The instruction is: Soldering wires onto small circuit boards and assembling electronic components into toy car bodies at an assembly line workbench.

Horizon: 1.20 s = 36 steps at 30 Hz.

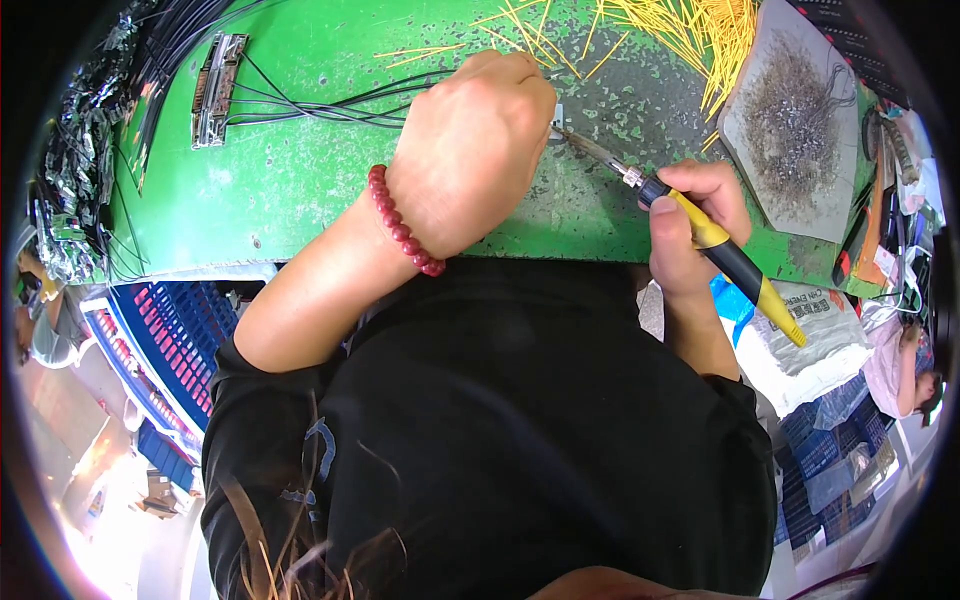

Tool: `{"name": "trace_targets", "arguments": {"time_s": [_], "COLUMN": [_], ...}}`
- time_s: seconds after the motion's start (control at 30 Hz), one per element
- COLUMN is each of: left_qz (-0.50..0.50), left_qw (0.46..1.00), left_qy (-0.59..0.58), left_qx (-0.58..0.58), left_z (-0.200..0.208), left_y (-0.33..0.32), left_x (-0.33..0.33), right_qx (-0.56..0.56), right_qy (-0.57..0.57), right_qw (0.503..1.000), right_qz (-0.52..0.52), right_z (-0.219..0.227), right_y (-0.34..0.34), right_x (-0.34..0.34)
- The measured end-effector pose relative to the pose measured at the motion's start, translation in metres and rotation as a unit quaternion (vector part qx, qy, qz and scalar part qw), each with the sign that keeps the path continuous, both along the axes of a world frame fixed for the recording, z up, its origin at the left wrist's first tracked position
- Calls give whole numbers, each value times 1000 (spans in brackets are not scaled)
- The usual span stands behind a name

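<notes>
My left hand [475, 150], with a red bead bracelet [397, 225] at the wrist, is closed palm-down over the bench, its fingertips hidden. Thin black wires [310, 110] run into its grip from a slotted metal block [217, 90] on the left. A small pale piece [558, 115] shows at the hand's right edge. My right hand [695, 225] grips a yellow and black soldering iron [705, 230] like a pen. Its tip points up-left and reaches the pale piece; whether they touch I cannot tell.
Many yellow wires [690, 40] lie at the back right beside a grey board [795, 125] strewn with dark bits. Dark wires and shiny strips [75, 190] crowd the left end of the green bench [300, 220]. Blue crates [175, 330] stand below left. Another person [895, 365] is far right.
</notes>
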<state>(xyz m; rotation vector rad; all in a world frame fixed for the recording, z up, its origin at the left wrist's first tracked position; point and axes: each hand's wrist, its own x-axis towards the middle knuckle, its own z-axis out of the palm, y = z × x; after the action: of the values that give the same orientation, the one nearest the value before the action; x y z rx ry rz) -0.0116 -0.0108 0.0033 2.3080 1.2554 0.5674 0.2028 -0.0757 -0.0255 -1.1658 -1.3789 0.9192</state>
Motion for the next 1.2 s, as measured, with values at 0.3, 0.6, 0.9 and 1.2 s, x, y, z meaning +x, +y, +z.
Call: {"name": "trace_targets", "arguments": {"time_s": [0.3, 0.6, 0.9, 1.2], "left_qz": [-7, -14, -19, -38], "left_qw": [1000, 999, 1000, 999], "left_qy": [30, 32, 22, -14], "left_qx": [-2, 1, -6, -12], "left_z": [3, 3, 4, 1], "left_y": [-1, 1, 2, 5], "left_x": [0, 0, 0, -7], "right_qx": [23, 32, -53, 9], "right_qy": [-14, 41, -30, -119], "right_qw": [1000, 999, 998, 983], "right_qz": [5, 1, 29, 138], "right_z": [2, -4, 18, 18], "right_y": [1, -4, 23, 79], "right_x": [-3, 1, -15, -40]}}
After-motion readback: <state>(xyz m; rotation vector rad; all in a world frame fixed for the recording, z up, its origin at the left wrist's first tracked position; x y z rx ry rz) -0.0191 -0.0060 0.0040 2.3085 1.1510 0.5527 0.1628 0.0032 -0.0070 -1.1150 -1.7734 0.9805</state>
